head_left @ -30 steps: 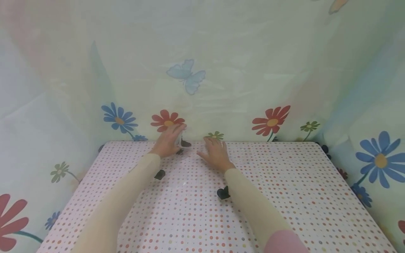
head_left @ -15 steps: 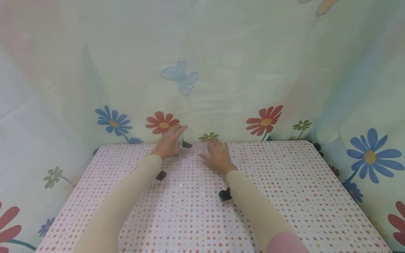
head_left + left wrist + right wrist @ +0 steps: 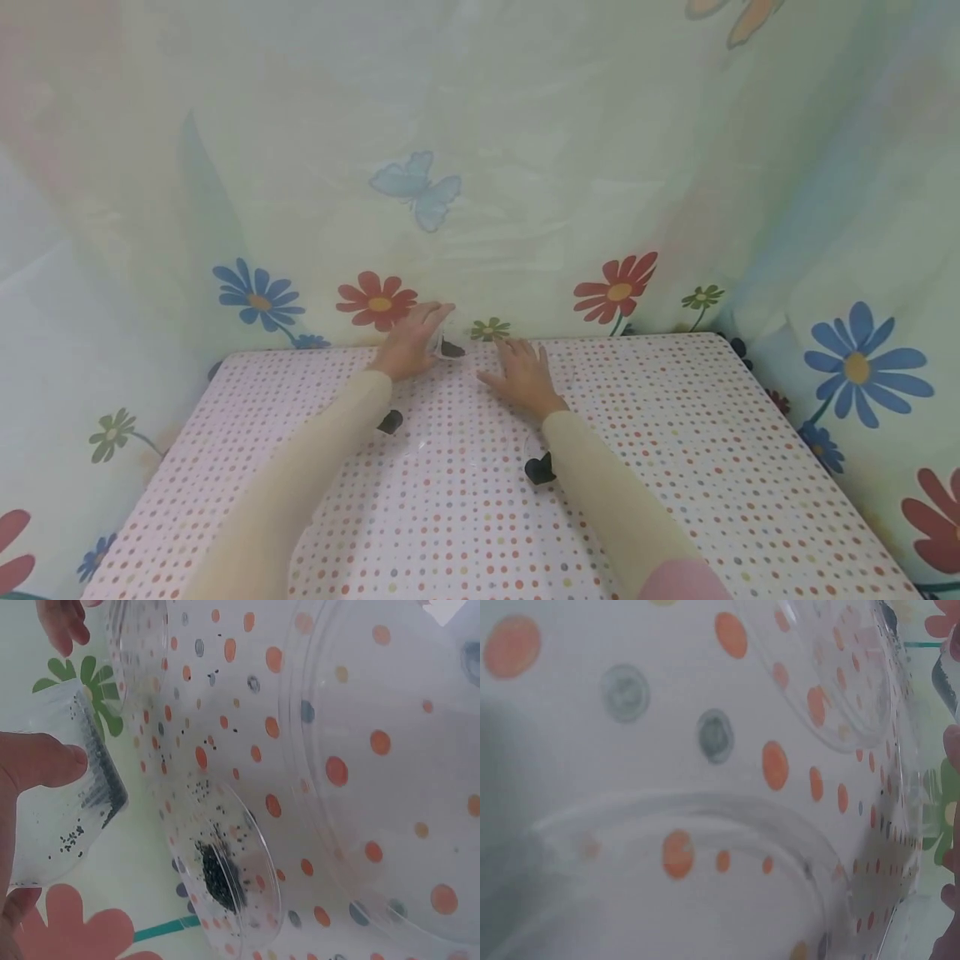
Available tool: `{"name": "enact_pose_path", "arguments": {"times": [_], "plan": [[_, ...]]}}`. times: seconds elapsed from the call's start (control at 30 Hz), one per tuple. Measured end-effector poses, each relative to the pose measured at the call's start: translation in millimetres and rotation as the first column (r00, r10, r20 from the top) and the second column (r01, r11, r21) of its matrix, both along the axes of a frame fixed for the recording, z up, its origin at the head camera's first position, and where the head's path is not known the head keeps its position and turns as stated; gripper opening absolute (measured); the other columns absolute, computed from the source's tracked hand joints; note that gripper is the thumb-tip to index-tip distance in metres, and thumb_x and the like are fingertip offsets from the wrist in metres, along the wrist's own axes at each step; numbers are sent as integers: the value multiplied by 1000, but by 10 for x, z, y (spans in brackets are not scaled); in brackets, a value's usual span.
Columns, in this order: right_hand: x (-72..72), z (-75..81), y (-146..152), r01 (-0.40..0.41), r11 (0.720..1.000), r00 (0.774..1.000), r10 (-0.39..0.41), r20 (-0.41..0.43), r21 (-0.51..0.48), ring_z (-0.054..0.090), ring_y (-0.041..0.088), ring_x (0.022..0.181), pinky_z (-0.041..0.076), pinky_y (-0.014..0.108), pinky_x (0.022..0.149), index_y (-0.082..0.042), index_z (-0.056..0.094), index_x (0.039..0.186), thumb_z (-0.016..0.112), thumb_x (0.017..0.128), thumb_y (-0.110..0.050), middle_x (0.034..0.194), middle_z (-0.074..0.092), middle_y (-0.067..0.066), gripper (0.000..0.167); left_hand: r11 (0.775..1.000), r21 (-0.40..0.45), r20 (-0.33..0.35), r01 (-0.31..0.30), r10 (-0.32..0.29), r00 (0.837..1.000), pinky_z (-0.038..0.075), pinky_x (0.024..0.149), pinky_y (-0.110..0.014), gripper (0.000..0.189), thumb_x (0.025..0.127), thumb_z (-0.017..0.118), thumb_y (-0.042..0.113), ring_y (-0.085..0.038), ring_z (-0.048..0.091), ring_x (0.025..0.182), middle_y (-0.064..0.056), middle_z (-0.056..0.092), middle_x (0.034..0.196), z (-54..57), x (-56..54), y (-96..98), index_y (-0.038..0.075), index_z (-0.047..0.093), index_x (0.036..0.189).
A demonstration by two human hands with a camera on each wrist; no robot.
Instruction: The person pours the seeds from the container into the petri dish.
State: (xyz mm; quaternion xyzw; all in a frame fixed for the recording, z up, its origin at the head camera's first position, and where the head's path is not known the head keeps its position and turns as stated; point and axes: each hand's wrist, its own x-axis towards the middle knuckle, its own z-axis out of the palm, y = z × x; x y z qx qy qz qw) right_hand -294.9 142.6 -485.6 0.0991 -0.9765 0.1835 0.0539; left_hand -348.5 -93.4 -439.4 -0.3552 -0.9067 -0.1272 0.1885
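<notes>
Flowered sheeting (image 3: 525, 233) backs the dotted bench (image 3: 675, 467). At its far side, the left hand (image 3: 408, 342) pinches a tilted clear bag (image 3: 82, 804) of black seeds — probably to gather them low — near a seeded clear dish (image 3: 262, 900). The right hand's (image 3: 525, 379) fingers spread, holding nothing visible; contact unclear.

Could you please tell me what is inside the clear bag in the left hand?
Inside the clear bag are small black grains, massed along one edge, with some scattered elsewhere. The left hand covers part of it; contents there cannot be seen.
</notes>
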Motion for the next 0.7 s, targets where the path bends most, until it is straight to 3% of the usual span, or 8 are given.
{"name": "enact_pose_path", "arguments": {"times": [0.43, 0.7], "plan": [[74, -26, 70, 14, 999, 999, -16, 47, 41, 26, 38, 146, 8, 69, 115, -11, 31, 151, 52, 90, -62, 154, 36, 15, 83, 1000, 16, 21, 21, -22, 1000, 48, 104, -43, 91, 71, 79, 2, -27, 45, 132, -8, 45, 144, -49, 4, 172, 23, 35, 148], [76, -48, 73, 15, 998, 996, -20, 83, 64, 21, 38, 148, 6, 68, 116, -12, 29, 152, 48, 91, -64, 157, 31, 15, 82, 999, -10, 23, 38, -38, 999, 43, 109, -48, 94, 71, 82, 6, -27, 41, 137, -7, 44, 146, -40, 2, 223, 25, 34, 149]]}}
